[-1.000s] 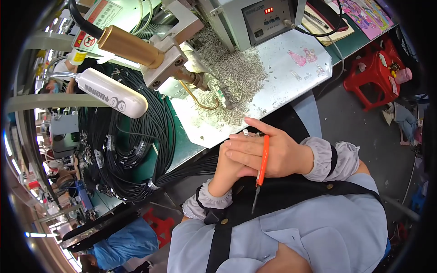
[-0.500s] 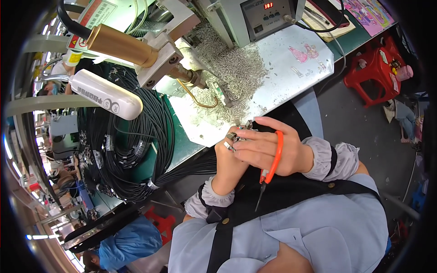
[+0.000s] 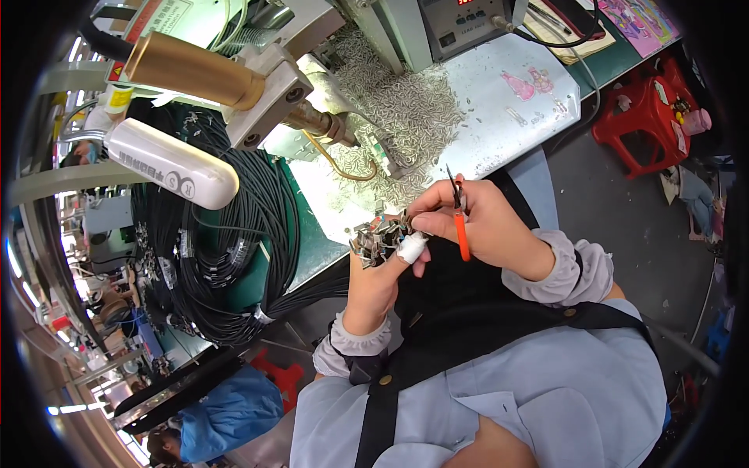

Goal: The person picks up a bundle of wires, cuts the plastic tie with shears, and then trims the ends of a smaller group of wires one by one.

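My left hand (image 3: pixel 371 292) is closed round a bunch of small metal connectors (image 3: pixel 379 239) on dark cable ends, just off the bench's near edge. White tape (image 3: pixel 412 247) wraps its thumb. Close on the right, my right hand (image 3: pixel 499 226) has its thumb and forefinger pinched together at the bunch's right side; what lies between those fingertips is too small to make out. The same hand keeps hold of orange-handled snips (image 3: pixel 461 238), with their thin dark tip pointing up and away from me.
Ahead stands a bench machine with a brass-coloured cylinder (image 3: pixel 195 72) and a heap of small silvery pieces (image 3: pixel 417 117) on its white plate (image 3: pixel 491 148). Coils of black cable (image 3: pixel 211 257) lie at left. A grey control box (image 3: pixel 468 27) stands behind; a red stool (image 3: pixel 636 136) is at right.
My right hand has drawn back from over the connectors and turned, leaving the bunch in plain sight. The snips' tip has swung from pointing down to pointing up.
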A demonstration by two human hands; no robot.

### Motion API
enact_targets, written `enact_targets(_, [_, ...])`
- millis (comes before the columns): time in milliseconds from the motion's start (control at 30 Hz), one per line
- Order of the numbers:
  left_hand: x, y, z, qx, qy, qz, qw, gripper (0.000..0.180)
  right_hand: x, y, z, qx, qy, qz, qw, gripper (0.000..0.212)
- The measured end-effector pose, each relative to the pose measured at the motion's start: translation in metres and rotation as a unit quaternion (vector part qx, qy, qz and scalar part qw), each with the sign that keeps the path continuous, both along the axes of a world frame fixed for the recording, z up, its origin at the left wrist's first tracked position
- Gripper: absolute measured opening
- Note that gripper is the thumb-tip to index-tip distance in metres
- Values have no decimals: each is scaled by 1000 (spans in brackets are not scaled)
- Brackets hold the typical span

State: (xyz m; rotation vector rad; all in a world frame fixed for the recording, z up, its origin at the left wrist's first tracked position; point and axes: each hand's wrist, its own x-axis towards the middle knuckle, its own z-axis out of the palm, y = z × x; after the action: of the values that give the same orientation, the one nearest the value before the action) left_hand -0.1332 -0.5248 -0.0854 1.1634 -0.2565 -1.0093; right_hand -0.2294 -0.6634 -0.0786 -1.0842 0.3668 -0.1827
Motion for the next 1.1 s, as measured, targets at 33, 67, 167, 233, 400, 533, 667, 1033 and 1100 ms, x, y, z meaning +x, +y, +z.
enact_targets(33, [1,1,0,11,-13,-28,999,25,3,-1,-7,21,-25,19,999,18])
enact_targets(67, [1,0,1,13,-12,-29,999,25,5,-1,-12,41,-51,39,997,18])
enact_targets(167, [-1,-4,5,1,-41,30,999,22,6,6,-19,-172,-82,-67,979,18])
enact_targets(233, [1,1,6,-12,-24,32,999,22,7,7,-19,-275,-98,-115,949,17])
enact_targets(400, [0,11,7,10,-58,40,997,22,5,-1,-17,-661,-206,-143,707,23])
enact_targets(533, [-2,13,-4,44,-178,72,980,21,5,-2,-21,-613,-195,-119,756,25])
enact_targets(667, [3,12,1,-27,-11,50,998,22,4,-2,-22,-567,-176,-86,800,21])
enact_targets(1033, [-13,7,3,101,-157,121,975,26,7,19,-23,-513,-111,-118,843,23])
enact_targets(1100, [-15,1,10,77,-106,152,980,23,9,22,-25,-373,-135,-138,908,19])
